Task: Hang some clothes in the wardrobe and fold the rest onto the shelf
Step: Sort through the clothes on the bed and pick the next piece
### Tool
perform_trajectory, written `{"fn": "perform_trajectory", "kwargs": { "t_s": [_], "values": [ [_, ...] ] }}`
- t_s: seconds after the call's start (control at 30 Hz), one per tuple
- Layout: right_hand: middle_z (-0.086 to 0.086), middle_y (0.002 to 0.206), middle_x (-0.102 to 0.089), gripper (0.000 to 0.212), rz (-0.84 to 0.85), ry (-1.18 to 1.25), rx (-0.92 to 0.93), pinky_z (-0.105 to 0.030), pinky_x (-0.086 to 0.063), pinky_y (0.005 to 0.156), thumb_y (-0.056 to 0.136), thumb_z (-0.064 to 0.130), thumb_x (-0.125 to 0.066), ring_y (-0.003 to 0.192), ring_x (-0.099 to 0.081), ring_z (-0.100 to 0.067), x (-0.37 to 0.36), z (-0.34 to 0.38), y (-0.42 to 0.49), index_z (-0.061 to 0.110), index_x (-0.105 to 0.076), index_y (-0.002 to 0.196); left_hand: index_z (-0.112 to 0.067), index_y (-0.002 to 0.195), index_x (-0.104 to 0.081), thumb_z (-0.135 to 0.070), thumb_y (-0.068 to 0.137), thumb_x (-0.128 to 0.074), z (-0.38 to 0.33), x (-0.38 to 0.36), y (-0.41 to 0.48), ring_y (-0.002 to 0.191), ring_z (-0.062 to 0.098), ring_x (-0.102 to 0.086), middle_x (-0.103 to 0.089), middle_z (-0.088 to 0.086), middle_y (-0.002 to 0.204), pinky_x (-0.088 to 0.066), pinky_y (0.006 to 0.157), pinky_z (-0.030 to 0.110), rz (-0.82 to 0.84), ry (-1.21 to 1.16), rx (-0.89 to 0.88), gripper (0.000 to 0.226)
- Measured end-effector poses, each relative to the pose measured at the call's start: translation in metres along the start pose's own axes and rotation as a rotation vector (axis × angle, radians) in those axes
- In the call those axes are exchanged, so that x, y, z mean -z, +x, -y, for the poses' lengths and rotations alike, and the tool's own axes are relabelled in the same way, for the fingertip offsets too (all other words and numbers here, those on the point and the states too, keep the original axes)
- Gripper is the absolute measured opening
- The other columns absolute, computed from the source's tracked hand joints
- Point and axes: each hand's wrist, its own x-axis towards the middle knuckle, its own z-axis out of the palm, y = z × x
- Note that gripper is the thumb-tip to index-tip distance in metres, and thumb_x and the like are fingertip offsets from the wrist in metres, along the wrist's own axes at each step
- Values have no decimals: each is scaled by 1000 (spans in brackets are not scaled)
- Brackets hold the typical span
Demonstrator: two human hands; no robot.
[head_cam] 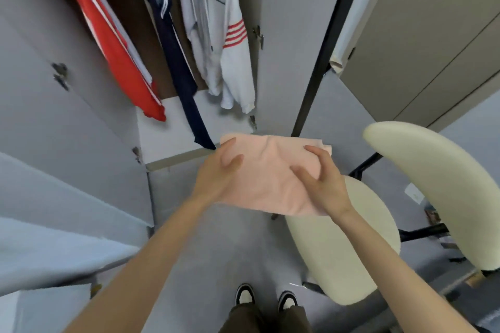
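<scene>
Pink folded cloth (273,170) gripped by both hands, wardrobe (151,43) holding hung jackets (216,35)

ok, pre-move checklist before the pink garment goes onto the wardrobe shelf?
1. Grip: left hand and right hand both hold the folded pink garment: ok.
2. Fold tidy: roughly rectangular, a few creases; underside hidden: cannot tell.
3. Landing spot: white shelf shows bare surface ahead of the garment: ok.
4. Path: navy garment hangs down to the shelf's front edge by the pink garment's left corner, could snag: not ok.
5. Wardrobe doors: open: ok.
6. Cream chair right of the hands, off the path: ok.
</scene>
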Motion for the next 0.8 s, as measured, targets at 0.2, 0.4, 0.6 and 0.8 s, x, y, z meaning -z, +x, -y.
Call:
{"fn": "perform_trajectory", "kwargs": {
  "t_s": [0.2,0.4,0.6,0.8],
  "values": [
    [53,100,-44,44,72,2,276,-6,-34,73,85,45,-68,99,-45,2,-23,115,34,50,-46,123,-37,144,-39,-41,97,-51,-27,109,6,130,18,-42,-43,-4,148,-25,91,19,-222,23,-124,48],
    [29,120,-50,45,104,54,507,-20,-33,88,86,39,-68,111,-46,1,-26,234,82,41,-49,127,-36,138,-48,-35,94,-56,-88,206,24,113,3,-40,-48,-8,143,-30,92,23,-404,-63,-256,44],
    [24,122,-49,44,74,67,679,-25,-33,93,88,38,-66,115,-45,-5,-21,343,140,38,-49,128,-33,138,-49,-32,94,-56,-166,289,56,127,13,-45,-47,-8,143,-37,101,30,-541,-33,-391,44],
    [24,125,-46,46,61,129,839,-26,-34,93,89,39,-63,117,-46,-7,-21,452,218,37,-46,131,-34,136,-50,-32,94,-54,-245,367,104,117,9,-45,-48,-12,135,-37,92,28,-664,-6,-521,42]
  ]
}}
